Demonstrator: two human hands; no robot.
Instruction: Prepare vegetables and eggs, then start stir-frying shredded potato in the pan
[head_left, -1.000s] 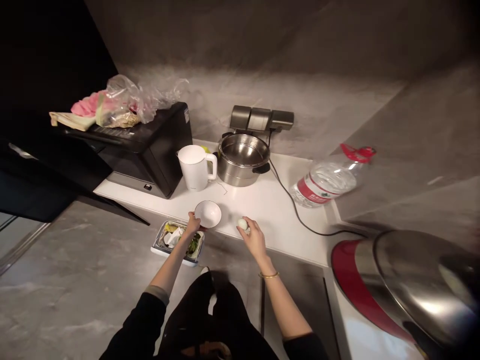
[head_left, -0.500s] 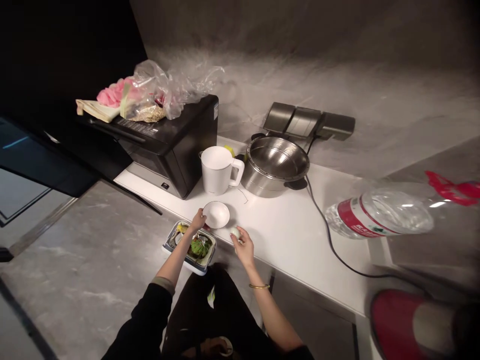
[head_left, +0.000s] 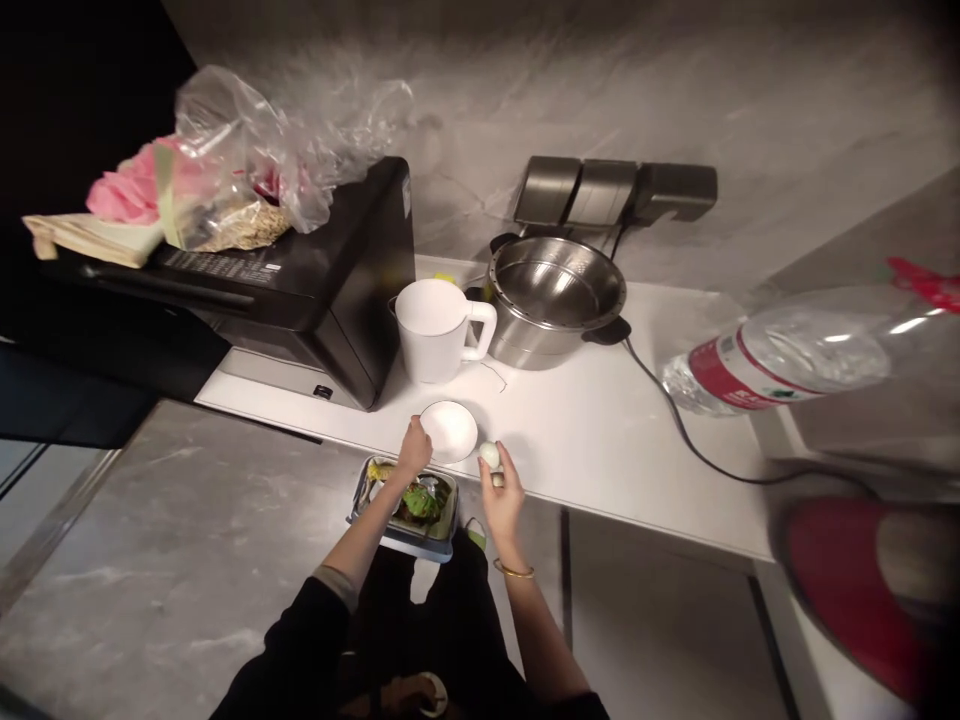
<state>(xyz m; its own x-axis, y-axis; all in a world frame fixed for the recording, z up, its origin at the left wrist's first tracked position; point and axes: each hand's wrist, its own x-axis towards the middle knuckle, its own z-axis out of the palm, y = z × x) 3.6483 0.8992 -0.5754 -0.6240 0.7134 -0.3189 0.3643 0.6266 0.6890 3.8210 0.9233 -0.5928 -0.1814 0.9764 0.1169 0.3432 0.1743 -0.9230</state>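
A small white bowl (head_left: 448, 432) rests near the front edge of the counter, and my left hand (head_left: 415, 448) grips its left rim, fingers closed. To the bowl's right, my right hand (head_left: 504, 492) pinches a pale greenish-white egg (head_left: 489, 455) between thumb and fingers, a little apart from the bowl. Another small pale patch shows below the egg between my fingers; I cannot make out what it is. Below the left hand stands an open bin (head_left: 455, 520) with green leaves and other scraps inside, partly hidden by my left forearm.
Behind the bowl stands a white jug (head_left: 429, 335), with a steel pot (head_left: 551, 300) beside it. A black oven (head_left: 352, 290) carrying plastic bags (head_left: 240, 140) is at left. At right are a large water bottle (head_left: 780, 350), a dark cord (head_left: 679, 425) and a red object (head_left: 840, 570).
The view has shifted, so the counter things appear displaced. My left hand stays on the bowl's rim and my right hand still holds the egg beside it, now turned more upright.
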